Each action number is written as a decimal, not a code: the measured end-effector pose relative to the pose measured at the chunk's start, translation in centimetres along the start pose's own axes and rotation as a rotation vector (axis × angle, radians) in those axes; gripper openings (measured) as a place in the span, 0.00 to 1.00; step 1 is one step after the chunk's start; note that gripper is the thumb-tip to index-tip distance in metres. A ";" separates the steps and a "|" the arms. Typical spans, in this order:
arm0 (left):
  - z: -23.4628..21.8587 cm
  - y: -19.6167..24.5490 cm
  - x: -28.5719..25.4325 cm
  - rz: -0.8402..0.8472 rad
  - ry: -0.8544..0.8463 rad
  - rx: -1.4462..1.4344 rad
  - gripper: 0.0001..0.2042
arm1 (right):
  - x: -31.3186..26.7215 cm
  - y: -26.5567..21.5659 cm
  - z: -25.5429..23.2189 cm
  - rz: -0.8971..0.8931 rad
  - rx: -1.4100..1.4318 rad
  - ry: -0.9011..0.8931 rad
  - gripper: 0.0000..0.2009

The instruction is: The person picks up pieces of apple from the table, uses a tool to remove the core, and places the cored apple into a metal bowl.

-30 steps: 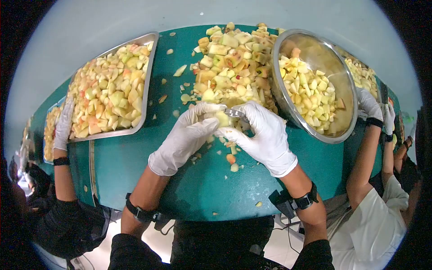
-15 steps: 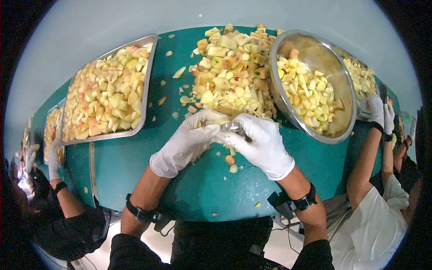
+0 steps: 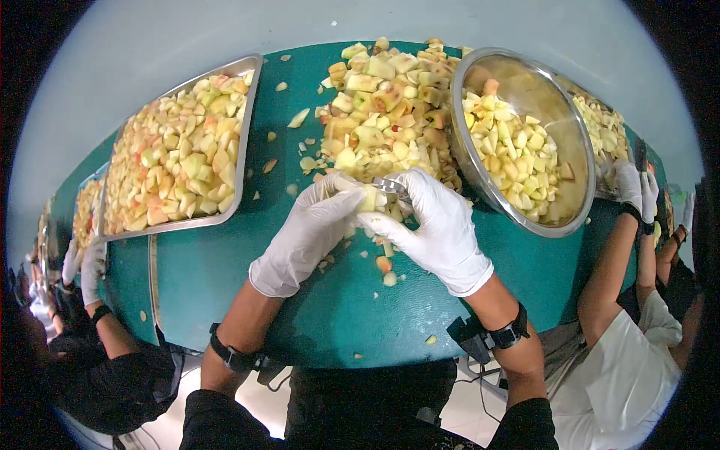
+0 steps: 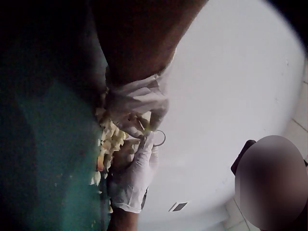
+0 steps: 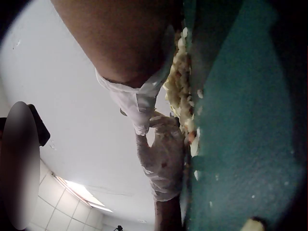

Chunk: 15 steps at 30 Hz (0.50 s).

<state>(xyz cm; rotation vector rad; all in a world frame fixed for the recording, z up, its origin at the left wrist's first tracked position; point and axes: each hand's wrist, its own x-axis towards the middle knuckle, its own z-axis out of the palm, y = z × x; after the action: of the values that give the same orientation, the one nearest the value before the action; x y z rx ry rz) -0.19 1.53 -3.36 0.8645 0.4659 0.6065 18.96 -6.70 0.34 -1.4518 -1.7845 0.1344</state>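
Observation:
Just in front of the heap of cut apple pieces point(image 3: 379, 112), both white-gloved hands meet over the green table. My left hand point(image 3: 311, 229) pinches a pale apple piece point(image 3: 370, 199) between thumb and fingers. In my right hand point(image 3: 435, 232) is a small ring-shaped metal tool point(image 3: 388, 184), gripped close against that piece. The left wrist view shows the tool's thin ring point(image 4: 160, 138) standing out past the fingertips. The rest of the tool is hidden in the right glove.
A metal tray point(image 3: 241, 169) full of apple chunks stands at left. At right a tilted steel bowl point(image 3: 559, 94) holds more chunks. Small scraps point(image 3: 384, 265) lie near my hands. Other people's gloved hands point(image 3: 630, 184) work on both sides.
The metal ring has tipped from showing its opening to a flatter, edge-on view, and the apple piece shows more between the hands. At far left, another person's hand has dropped away from the tray.

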 end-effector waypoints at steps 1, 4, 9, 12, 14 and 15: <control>-0.8 -0.4 0.4 0.013 -0.025 -0.027 0.06 | 0.0 0.1 0.1 -0.017 -0.006 0.025 0.21; -1.1 -0.5 0.5 0.011 -0.012 -0.030 0.05 | 0.0 0.0 -0.1 0.036 0.002 -0.036 0.21; 0.1 0.2 0.1 -0.024 -0.014 -0.170 0.04 | 0.2 -0.2 -0.3 0.016 -0.048 -0.077 0.20; -0.1 0.3 0.2 -0.023 -0.079 -0.213 0.05 | 0.0 0.0 -0.3 0.024 -0.061 -0.102 0.21; 0.1 0.3 0.2 -0.029 -0.085 -0.233 0.05 | -0.1 0.3 -0.1 0.020 -0.079 -0.106 0.21; 0.1 0.2 0.3 -0.050 -0.071 -0.229 0.05 | -0.2 0.4 0.0 0.016 -0.096 -0.105 0.21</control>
<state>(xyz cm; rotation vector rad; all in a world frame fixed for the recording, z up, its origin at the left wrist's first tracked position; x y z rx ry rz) 0.00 1.80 -3.16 0.6521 0.3447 0.5691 19.33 -6.76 0.01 -1.5523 -1.8865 0.1374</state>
